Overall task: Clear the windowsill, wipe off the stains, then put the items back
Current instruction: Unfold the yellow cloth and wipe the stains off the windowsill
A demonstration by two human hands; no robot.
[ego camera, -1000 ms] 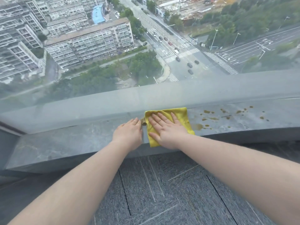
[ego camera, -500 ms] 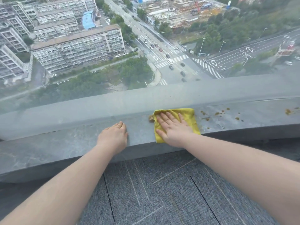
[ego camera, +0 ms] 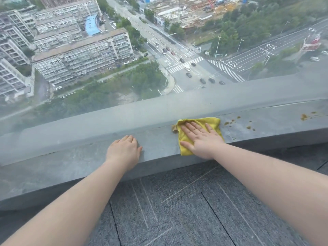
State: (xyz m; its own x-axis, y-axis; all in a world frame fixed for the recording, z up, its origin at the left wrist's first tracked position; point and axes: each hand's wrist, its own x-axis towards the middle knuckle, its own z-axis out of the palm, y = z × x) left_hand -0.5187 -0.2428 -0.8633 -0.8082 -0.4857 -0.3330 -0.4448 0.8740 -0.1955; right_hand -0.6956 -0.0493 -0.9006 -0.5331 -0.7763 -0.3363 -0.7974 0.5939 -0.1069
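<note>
A yellow cloth (ego camera: 215,122) lies flat on the grey windowsill (ego camera: 156,139), pinned under the right hand (ego camera: 200,139), whose fingers are spread and flat, pressing rather than gripping. The left hand (ego camera: 124,150) rests on the sill just left of the cloth, loosely curled, holding nothing. Brown stains (ego camera: 248,127) dot the sill right of the cloth; a darker patch at the cloth's left corner may be soiling, though it is hard to tell. The cloth looks soft, light and limp, so a flat palm on its middle should drag it best.
</note>
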